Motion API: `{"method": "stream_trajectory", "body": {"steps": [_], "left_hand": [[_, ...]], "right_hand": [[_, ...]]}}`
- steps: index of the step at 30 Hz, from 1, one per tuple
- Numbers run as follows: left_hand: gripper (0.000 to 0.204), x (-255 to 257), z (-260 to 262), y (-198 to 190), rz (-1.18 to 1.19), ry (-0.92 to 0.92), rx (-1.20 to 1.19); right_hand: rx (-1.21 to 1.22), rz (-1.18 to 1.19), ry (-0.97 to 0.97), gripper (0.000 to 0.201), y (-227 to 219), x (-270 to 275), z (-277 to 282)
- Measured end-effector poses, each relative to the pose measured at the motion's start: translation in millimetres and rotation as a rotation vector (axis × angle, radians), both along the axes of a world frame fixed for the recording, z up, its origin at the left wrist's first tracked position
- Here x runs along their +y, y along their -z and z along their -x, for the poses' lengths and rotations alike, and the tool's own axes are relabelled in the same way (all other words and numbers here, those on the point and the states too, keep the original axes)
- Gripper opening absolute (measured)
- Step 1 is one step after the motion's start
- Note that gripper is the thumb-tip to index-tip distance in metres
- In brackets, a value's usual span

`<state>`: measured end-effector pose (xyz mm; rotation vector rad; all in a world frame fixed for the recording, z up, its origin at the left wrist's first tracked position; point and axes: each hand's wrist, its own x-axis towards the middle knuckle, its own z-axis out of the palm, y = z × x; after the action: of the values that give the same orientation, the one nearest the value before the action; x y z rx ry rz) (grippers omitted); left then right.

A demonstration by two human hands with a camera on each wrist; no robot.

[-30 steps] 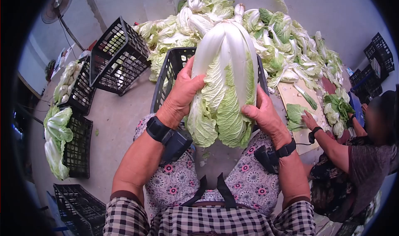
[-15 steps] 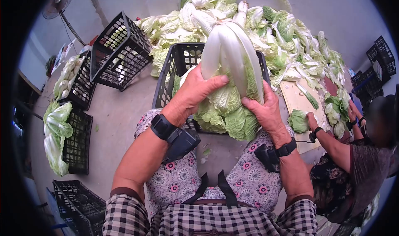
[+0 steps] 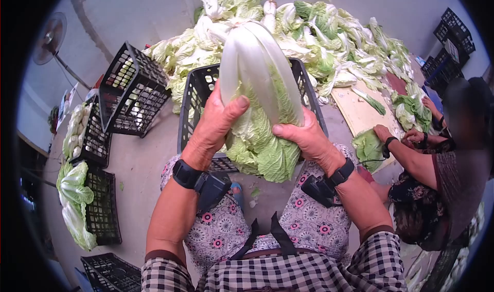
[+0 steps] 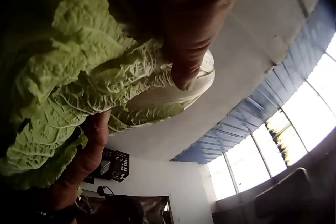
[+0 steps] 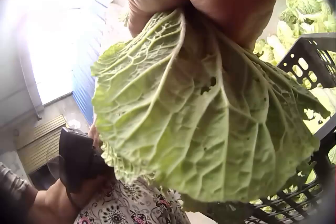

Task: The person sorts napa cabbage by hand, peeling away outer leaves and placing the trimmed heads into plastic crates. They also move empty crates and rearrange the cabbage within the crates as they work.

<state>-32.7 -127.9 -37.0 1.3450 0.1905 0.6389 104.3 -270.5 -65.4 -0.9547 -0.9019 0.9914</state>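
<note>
A large napa cabbage is held between both hands in front of the body, its white base pointing away and its green leafy end toward the person. The left hand grips its left side, thumb laid over the leaves. On the other side the right hand grips it low, thumb across the front. Behind and below the cabbage stands a black plastic crate, partly hidden by it. In the right wrist view a green outer leaf with small holes hangs below the hand.
A big heap of cabbages and loose leaves lies against the wall. More black crates stand at left, with a napa cabbage across one. At right another person handles a cabbage beside a pale board.
The cabbage has turned in the hands, and its leafy end looks more bunched under the thumbs. The head view has shifted slightly. Both hands keep their grip.
</note>
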Motion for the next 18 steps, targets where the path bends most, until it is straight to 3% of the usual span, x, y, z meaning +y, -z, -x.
{"method": "stream_trajectory", "body": {"steps": [4, 8, 12, 18], "left_hand": [[0.106, -3.9, -4.5, -2.0, -0.036, -0.027, 0.032], [0.079, 3.8, 1.0, 3.7, -0.04, -0.17, 0.259], [0.06, 4.7, 1.4, 1.7, -0.019, -0.107, 0.219], [0.045, -3.4, -3.3, 0.1, -0.053, -0.022, 0.266]], "right_hand": [[0.113, -0.141, 0.106, 0.05, -13.2, -5.5, -9.5], [0.192, -0.175, 0.262, 0.044, -21.4, -16.5, -48.8], [0.258, -0.213, 0.4, 0.04, -23.6, -37.6, -103.9], [0.345, -0.133, 0.662, 0.04, 42.7, -68.4, -171.1]]}}
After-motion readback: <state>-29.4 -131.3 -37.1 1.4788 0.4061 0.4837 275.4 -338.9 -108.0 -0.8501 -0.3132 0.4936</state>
